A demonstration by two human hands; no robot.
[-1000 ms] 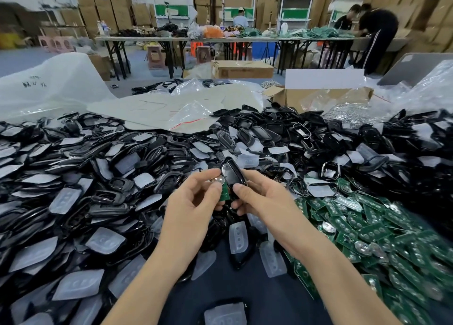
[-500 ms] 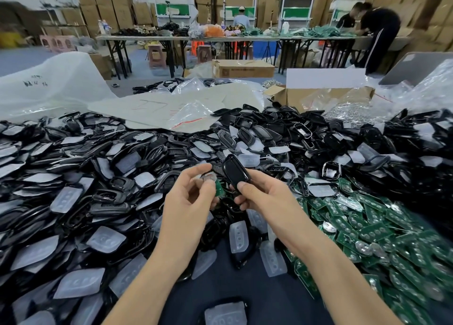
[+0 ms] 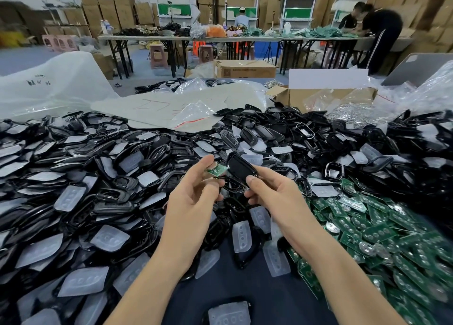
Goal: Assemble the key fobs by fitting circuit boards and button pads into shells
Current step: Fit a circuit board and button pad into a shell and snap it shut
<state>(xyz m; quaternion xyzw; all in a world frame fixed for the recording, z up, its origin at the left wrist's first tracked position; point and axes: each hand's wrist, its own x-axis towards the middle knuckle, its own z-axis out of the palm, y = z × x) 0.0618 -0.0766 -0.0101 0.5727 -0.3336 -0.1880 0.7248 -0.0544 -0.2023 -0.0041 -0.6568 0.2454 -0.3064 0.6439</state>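
Note:
My left hand [image 3: 193, 197] pinches a small green circuit board [image 3: 217, 171] between thumb and fingers, held above the pile. Right beside it, my right hand [image 3: 272, 195] grips a black key fob shell [image 3: 240, 168] by its lower end, the shell tilted upward to the left. The board's edge almost touches the shell's left side. Both are lifted over the middle of the heap.
A heap of black shells and translucent button pads [image 3: 73, 197] covers the left and centre. Green circuit boards [image 3: 367, 229] lie piled at the right. An open cardboard box [image 3: 318, 97] and plastic bags [image 3: 49, 84] sit behind. People work at far tables [image 3: 245, 38].
Both hands have risen slightly. The circuit board, earlier tucked behind the left fingers next to the shell, now shows clearly and lies flatter in the left hand.

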